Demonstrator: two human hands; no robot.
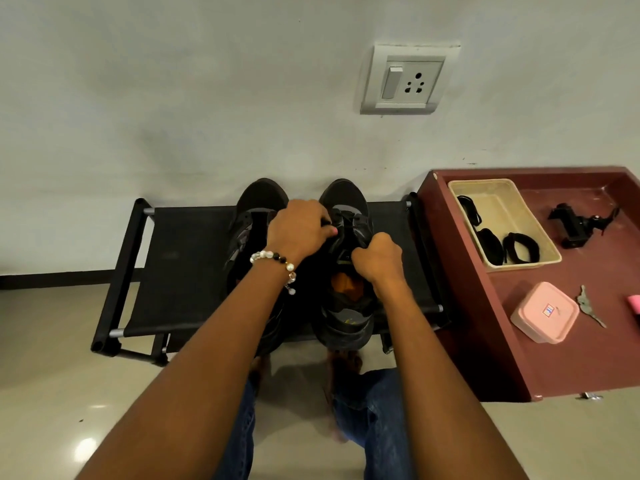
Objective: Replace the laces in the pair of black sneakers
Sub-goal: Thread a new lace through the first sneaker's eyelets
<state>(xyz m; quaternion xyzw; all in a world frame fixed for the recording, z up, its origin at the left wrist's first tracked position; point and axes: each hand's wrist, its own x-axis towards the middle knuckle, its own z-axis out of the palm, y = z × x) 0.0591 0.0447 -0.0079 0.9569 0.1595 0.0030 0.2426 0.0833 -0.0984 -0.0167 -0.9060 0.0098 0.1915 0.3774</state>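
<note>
Two black sneakers stand side by side, toes to the wall, on a low black fabric rack. My left hand reaches across the left sneaker and grips the laced area of the right sneaker with curled fingers. My right hand is curled tight at that shoe's right side near the tongue, pinching the black lace or upper; which one is hidden by the fingers. An orange insole shows inside the right sneaker. Coiled black laces lie in a beige tray at the right.
A maroon table stands right of the rack. It carries the tray, a pink lidded box, keys and a small black clamp device. A wall socket is above. My jeans-clad legs are below.
</note>
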